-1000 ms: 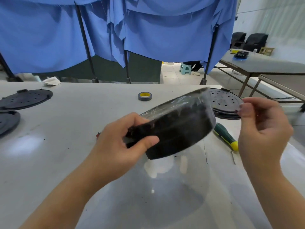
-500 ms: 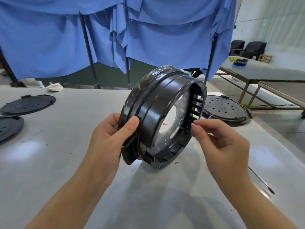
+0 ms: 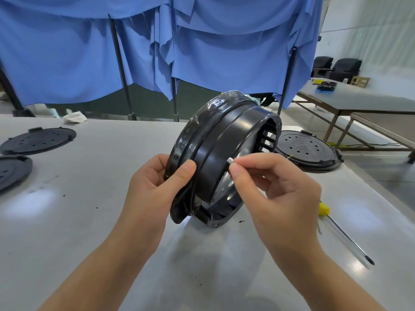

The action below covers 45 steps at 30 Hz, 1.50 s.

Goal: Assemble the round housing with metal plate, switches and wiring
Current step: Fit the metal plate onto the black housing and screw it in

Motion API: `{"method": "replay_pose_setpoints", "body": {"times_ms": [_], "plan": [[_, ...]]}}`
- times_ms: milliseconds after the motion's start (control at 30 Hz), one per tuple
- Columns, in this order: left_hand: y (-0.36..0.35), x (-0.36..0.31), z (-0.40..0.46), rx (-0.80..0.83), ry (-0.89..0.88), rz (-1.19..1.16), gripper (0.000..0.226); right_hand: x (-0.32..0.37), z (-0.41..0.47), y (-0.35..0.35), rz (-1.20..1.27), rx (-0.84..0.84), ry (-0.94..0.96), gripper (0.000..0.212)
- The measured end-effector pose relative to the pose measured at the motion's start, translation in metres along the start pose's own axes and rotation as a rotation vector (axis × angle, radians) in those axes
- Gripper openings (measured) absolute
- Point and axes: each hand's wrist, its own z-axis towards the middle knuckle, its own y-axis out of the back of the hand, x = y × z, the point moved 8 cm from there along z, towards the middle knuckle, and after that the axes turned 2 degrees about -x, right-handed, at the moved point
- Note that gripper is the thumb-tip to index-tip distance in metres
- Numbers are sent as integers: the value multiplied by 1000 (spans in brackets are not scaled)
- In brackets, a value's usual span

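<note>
Round black housing (image 3: 224, 153) stands on edge, tilted, its lower rim touching or just above the grey bench (image 3: 89, 221); I cannot tell which. My left hand (image 3: 155, 189) grips its near rim, thumb across the outer wall, fingers behind. My right hand (image 3: 276, 187) pinches a small white piece (image 3: 230, 160) between thumb and forefinger at the housing's open side, the other fingers curled. Slots show in the far wall. Behind lies a black perforated disc (image 3: 307, 149); two more discs (image 3: 38, 140) lie far left. A yellow-handled screwdriver (image 3: 343, 234) rests to the right. Blue cloth (image 3: 202, 52) hangs beyond.
</note>
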Motion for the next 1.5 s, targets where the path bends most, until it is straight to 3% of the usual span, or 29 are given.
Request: {"method": "replay_pose_setpoints", "body": {"times_ms": [533, 733, 900, 1100, 1300, 1433, 1500], "plan": [[-1, -3, -3, -23, 3, -7, 19, -5, 0, 3, -32, 27, -68, 20], [-2, -6, -3, 18, -7, 33, 15, -16, 4, 4, 88, 114, -224, 7], [-6, -11, -5, 77, -29, 72, 29, -30, 5, 5, 152, 177, -357, 14], [-7, -16, -5, 75, -94, 142, 13, -39, 1, 5, 183, 229, -434, 12], [-10, -28, -12, 29, -226, 296, 24, -42, -8, 13, 92, 168, -378, 8], [-14, -22, -13, 54, -182, 287, 26, -20, -7, 23, -191, 129, -19, 3], [-15, -18, -13, 70, -144, 224, 15, -12, -7, 24, -311, 136, 117, 4]]}}
